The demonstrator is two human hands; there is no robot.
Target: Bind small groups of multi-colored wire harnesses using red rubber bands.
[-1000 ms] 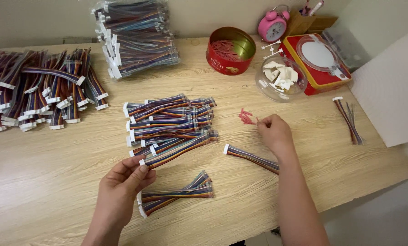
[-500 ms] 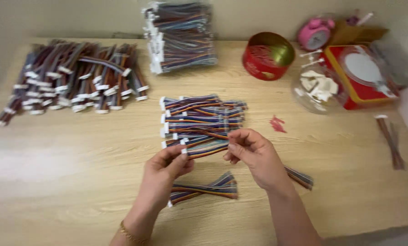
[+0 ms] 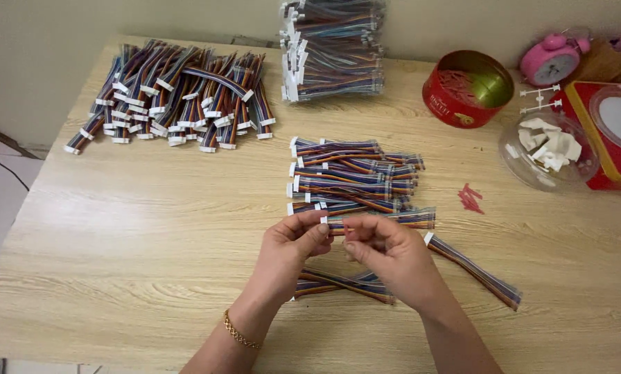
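My left hand [image 3: 291,244] and my right hand [image 3: 387,253] meet over the wooden table [image 3: 151,228], both pinching the white-connector end of one multicoloured ribbon cable [image 3: 394,219] that stretches to the right. Just beyond my fingers lies a small stack of the same cables [image 3: 352,173]. Under my hands rests another cable bundle [image 3: 338,284], and a single loose cable [image 3: 473,269] lies to the right of my right wrist.
A big heap of cables [image 3: 172,93] sits at the far left, a bagged cable pile [image 3: 335,48] at the back. A red round tin [image 3: 466,86], a clear bowl of white connectors [image 3: 549,152], small red ties [image 3: 470,197], a pink alarm clock [image 3: 549,59] and a red box [image 3: 619,135] stand right.
My right hand came in from the right side of the table and joined my left hand on the cable end. The view shifted left.
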